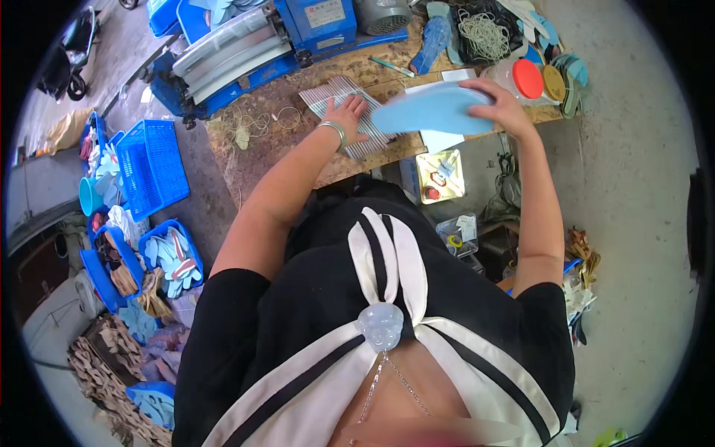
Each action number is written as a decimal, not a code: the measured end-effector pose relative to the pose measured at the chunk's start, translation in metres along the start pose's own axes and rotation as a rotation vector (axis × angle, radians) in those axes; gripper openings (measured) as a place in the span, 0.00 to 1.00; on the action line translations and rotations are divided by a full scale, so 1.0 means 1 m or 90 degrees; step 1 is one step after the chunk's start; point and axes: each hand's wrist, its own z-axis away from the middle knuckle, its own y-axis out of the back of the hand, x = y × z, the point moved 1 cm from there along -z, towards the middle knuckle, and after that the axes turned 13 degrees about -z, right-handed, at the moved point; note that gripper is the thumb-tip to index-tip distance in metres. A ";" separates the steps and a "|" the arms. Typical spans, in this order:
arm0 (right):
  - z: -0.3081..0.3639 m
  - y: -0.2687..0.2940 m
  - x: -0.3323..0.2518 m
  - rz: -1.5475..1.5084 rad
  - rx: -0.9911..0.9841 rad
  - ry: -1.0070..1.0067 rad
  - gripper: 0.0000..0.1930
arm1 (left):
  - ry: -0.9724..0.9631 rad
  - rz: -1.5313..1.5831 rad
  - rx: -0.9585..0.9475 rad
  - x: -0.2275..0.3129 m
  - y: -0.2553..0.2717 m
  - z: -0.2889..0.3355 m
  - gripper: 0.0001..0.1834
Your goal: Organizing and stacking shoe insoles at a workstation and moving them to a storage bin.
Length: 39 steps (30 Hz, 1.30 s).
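On the worktable point(223, 167), my left hand point(345, 121) lies flat with its fingers spread over a striped, ridged sheet point(363, 145). A bangle circles that wrist. My right hand point(495, 108) grips one end of a light blue insole point(428, 110), thumb below and fingers on top. Motion blurs the insole, and it hangs above the table just right of the striped sheet; whether it is one piece or a stack I cannot tell. White paper point(441, 140) shows partly beneath it.
A blue machine with rollers point(234, 56) stands along the table's far left. At the far right are a red-lidded jar point(527, 79), a heap of string point(484, 36) and a pen point(391, 66). Blue baskets point(153, 167) with cut pieces stand on the left.
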 end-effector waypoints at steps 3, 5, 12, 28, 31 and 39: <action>0.018 0.007 -0.019 -0.039 -0.070 0.025 0.27 | -0.018 0.037 0.023 -0.019 0.007 0.004 0.38; 0.010 -0.005 -0.040 0.024 -0.158 0.098 0.27 | -0.111 0.486 -0.040 -0.037 0.013 0.012 0.32; -0.081 -0.107 -0.086 -0.178 -0.325 0.183 0.31 | -0.154 1.381 -0.227 -0.042 -0.020 0.089 0.24; -0.084 -0.358 -0.020 0.033 -0.171 0.028 0.41 | 0.502 1.182 0.328 -0.081 -0.219 0.152 0.25; -0.085 -0.353 -0.050 0.094 -0.134 0.074 0.39 | 0.511 1.173 0.383 -0.090 -0.239 0.172 0.26; -0.192 -0.382 -0.104 0.144 0.050 0.025 0.37 | 0.529 1.204 0.482 -0.115 -0.204 0.238 0.26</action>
